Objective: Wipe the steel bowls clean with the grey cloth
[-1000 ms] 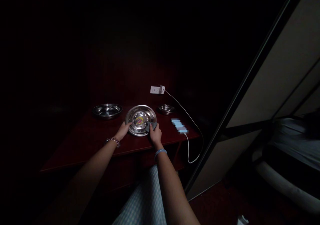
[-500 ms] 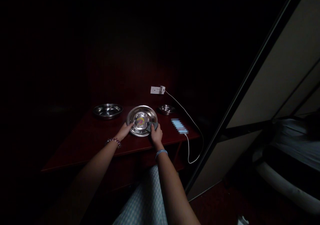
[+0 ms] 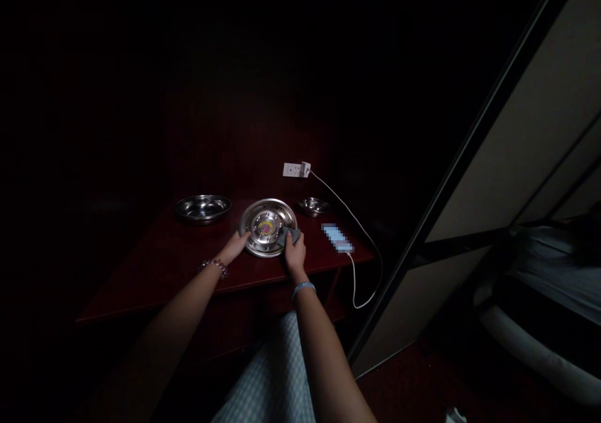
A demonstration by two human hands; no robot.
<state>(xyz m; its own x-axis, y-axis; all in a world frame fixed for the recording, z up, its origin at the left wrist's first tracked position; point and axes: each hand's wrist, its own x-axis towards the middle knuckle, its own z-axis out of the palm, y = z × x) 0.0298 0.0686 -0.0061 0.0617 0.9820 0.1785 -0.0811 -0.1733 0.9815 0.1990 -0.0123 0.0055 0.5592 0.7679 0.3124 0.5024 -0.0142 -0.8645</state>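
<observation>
A round, shiny metal plate [image 3: 270,213] with a yellow and pink sticker at its centre is tilted up towards me over the table. My left hand [image 3: 235,246] grips its lower left rim, thumb on the face and the other fingers hidden behind. At the lower right rim, my right hand [image 3: 295,251] is closed on a grey cloth [image 3: 290,236], pressing it against the plate. The right fingers behind the rim are out of sight.
On the dark red table [image 3: 154,273] stand a wide metal dish [image 3: 203,209] at left and a small metal bowl [image 3: 313,206] at right. A phone [image 3: 337,238] lies near the right edge, its white cable [image 3: 347,207] looping to a wall socket [image 3: 292,170].
The plate has shifted and turned slightly to the right. My right hand and the cloth have moved a little to the right along its rim.
</observation>
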